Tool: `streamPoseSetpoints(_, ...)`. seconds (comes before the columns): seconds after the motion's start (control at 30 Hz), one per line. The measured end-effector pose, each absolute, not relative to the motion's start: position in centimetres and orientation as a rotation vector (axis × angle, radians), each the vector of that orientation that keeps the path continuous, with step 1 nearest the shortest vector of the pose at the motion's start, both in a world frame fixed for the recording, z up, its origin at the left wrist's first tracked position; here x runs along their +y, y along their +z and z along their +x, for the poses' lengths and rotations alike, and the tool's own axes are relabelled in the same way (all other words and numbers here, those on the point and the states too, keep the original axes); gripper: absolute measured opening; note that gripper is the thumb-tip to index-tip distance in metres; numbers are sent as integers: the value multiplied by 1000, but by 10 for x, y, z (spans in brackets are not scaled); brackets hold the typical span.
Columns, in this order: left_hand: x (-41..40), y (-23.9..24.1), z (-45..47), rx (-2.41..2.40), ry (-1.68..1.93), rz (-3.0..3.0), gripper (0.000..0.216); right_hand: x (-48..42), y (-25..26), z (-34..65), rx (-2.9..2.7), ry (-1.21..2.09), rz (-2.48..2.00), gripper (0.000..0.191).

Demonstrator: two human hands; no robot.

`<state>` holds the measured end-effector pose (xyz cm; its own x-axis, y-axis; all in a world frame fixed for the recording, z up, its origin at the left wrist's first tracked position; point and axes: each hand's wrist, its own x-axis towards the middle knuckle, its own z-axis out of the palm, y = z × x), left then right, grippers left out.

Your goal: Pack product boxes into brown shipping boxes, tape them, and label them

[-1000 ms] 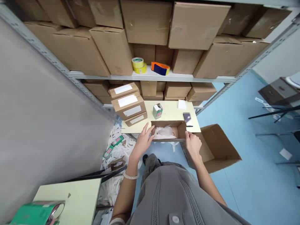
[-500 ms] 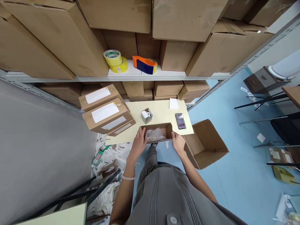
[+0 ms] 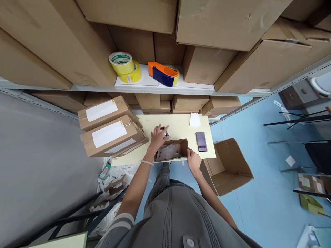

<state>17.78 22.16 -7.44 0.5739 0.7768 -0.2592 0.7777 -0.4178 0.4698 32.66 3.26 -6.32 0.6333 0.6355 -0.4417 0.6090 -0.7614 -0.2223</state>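
A small open cardboard box [image 3: 184, 147] stands at the table's front edge, with crumpled translucent plastic wrap [image 3: 169, 152] inside. My right hand [image 3: 193, 160] grips this box by its right end, fingers closed on the wall. Behind the box, my left hand [image 3: 157, 137] is over a little open carton [image 3: 163, 131] and hides most of it; its fingers are spread, and I see nothing held in them. Whether they touch the carton's contents I cannot tell.
Taped, labelled cartons [image 3: 111, 132] are stacked on the table's left. A dark, partly blurred object [image 3: 201, 141] and white paper [image 3: 194, 120] lie on the right. A large open box [image 3: 230, 165] stands beside the table. Yellow tape rolls [image 3: 124, 67] and an orange-blue tape dispenser [image 3: 164, 74] sit on the shelf.
My left hand has let go of the box's left end and moved forward over the little carton. My right hand still holds the box. The camera view has shifted closer to the shelf.
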Motion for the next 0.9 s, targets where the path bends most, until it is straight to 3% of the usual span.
streamPoseSetpoints(0.17, 235, -81, 184, 1244, -83, 2139, 70, 36, -63, 326, -1075, 768, -2792, 48)
streamPoseSetpoints(0.5, 227, -76, 191, 1429, 137, 2097, 35, 35, -62, 327, -1117, 786, -2786, 50)
streamPoseSetpoints(0.77, 198, 18, 144, 1346, 942, 1980, 36, 29, -57, 326, -1037, 767, -2648, 53)
streamPoseSetpoints(0.9, 165, 52, 106, 1231, 1036, 1718, 49, 23, -42, 321, -1054, 595, -2239, 65)
